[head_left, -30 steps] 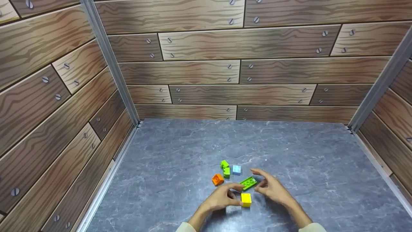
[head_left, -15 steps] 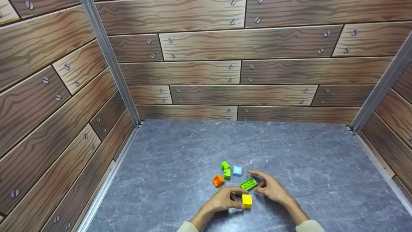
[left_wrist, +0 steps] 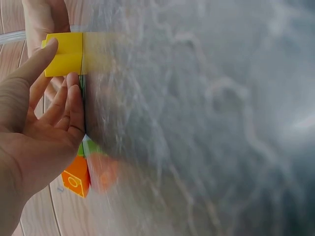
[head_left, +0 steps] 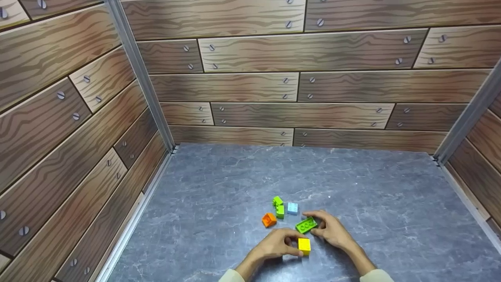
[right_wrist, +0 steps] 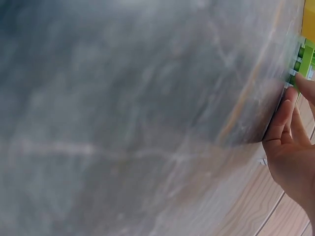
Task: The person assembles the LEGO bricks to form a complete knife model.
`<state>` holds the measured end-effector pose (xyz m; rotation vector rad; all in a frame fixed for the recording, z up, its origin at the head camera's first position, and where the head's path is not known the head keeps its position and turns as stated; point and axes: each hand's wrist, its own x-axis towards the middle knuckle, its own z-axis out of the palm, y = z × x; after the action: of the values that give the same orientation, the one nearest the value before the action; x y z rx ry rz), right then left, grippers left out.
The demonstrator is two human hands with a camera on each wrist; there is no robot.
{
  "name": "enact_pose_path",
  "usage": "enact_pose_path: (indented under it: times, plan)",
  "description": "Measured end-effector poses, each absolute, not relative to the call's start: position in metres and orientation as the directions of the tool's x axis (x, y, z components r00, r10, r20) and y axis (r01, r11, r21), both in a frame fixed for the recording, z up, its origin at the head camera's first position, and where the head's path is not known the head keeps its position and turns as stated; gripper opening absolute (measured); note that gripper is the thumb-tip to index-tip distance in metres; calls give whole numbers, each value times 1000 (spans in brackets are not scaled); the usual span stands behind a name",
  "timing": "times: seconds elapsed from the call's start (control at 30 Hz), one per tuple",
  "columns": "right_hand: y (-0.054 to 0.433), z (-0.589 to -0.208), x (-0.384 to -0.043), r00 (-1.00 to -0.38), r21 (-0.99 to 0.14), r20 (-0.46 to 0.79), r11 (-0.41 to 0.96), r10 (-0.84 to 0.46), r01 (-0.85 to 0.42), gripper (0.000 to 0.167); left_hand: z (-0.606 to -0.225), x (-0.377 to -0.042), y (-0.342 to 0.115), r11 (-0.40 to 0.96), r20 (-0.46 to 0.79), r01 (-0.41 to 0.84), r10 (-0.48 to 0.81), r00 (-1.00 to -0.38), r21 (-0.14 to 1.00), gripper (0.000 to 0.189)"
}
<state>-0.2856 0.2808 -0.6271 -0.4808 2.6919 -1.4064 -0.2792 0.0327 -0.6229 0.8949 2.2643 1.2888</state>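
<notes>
My left hand [head_left: 274,246] pinches a yellow building brick [head_left: 304,246] between thumb and fingers, on the table near me. In the left wrist view the thumb lies against the yellow brick [left_wrist: 64,54]. Just beyond it lies a longer green brick [head_left: 306,225], hollow underside up. My right hand [head_left: 332,230] has its thumb and index finger curled round that green brick's right end. The right wrist view shows the thumb touching the green brick [right_wrist: 306,59], whose studs face the table; part of it is cut off by the frame edge.
To the left of the green brick sit an orange brick [head_left: 269,220] tipped on its side, two small green bricks [head_left: 280,211] close together, and a light blue brick [head_left: 292,208]. Wood-patterned walls [head_left: 235,88] with metal corner rails [head_left: 146,86] enclose the grey marbled table [head_left: 219,176].
My right hand's index finger and thumb have closed in on the longer green brick. The left hand keeps its hold on the yellow brick. The head view has shifted slightly.
</notes>
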Motion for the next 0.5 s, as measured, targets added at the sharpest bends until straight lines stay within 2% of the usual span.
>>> enact_pose_path:
  times: [0.5]
  plan:
    - [279,-624,-285,-959,-779,81,582,-273,-232,26,-624,-280,33,384,-33,307,670,-742,871,37]
